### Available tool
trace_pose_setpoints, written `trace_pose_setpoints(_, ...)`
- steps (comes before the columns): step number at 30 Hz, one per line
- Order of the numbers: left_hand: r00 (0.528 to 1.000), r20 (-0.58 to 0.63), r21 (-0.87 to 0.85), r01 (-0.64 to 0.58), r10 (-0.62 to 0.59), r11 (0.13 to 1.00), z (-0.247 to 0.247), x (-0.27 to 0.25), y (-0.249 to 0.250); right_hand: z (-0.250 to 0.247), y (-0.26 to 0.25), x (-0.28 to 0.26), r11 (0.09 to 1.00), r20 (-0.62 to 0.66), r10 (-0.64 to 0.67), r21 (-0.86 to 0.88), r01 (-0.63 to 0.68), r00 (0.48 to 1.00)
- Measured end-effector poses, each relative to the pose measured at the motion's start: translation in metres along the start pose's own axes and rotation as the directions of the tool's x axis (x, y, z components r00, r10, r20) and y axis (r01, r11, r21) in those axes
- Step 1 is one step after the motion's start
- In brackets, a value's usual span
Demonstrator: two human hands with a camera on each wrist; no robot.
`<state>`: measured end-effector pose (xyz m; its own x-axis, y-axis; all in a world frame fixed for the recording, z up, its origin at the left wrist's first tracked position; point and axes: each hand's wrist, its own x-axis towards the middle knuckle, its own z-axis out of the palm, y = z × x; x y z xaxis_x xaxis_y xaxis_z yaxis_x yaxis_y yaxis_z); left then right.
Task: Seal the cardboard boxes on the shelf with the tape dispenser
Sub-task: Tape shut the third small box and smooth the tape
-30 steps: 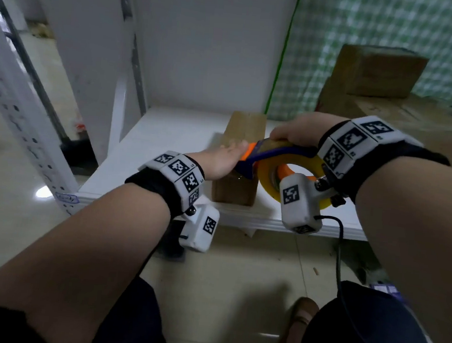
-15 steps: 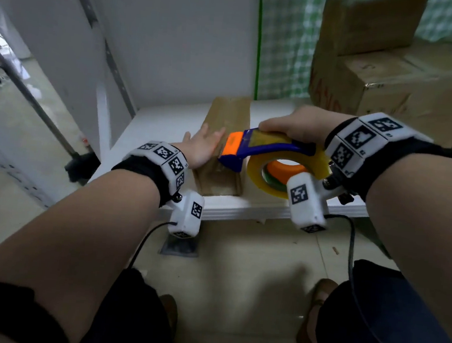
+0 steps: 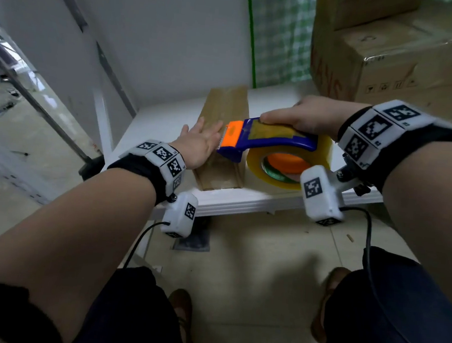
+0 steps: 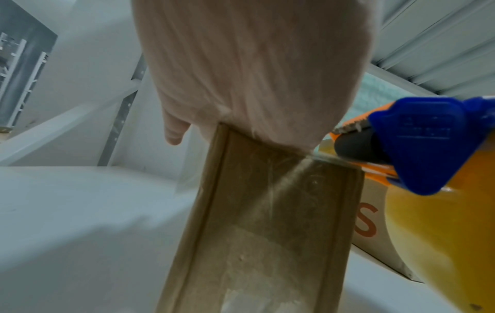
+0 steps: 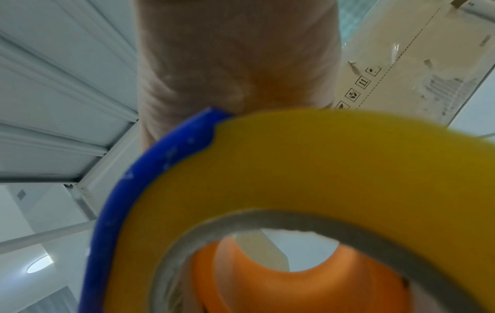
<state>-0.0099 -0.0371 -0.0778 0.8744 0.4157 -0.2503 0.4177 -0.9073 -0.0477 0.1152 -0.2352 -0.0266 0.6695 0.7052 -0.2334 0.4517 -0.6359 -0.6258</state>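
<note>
— White shelf [image 3: 166, 117] across the middle of the head view; what sits on it?
— One narrow cardboard box [image 3: 226, 103] at centre, big cartons [image 3: 409, 64] upper right.
— And the hands?
— Left hand [image 3: 198, 145] lies flat, fingers straight, on the box top. Right hand [image 3: 310, 115] grips the blue-and-orange tape dispenser [image 3: 265, 140], its orange nose over the box beside the left fingers, the yellowish roll [image 3: 288, 166] just right of the box.

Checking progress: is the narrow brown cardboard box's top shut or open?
Shut. The narrow brown cardboard box has its top closed flat, glossy tape along it, left hand pressing it, right hand holding the blue-orange tape dispenser.
</note>
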Motion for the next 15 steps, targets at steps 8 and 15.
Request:
trace_pose_setpoints(8, 1.000, 0.014, 0.037, -0.028, 0.028, 0.999, -0.001, 0.001, -0.002, 0.001, 0.005, 0.005, 1.000, 0.039, 0.004, 0.022, -0.005, 0.999)
trace_pose_setpoints(15, 1.000, 0.027, 0.014, 0.010, -0.010, 1.000, -0.004, -0.005, 0.005, 0.001, 0.018, 0.002, 0.996, 0.048, -0.001, 0.088, -0.003, 0.999)
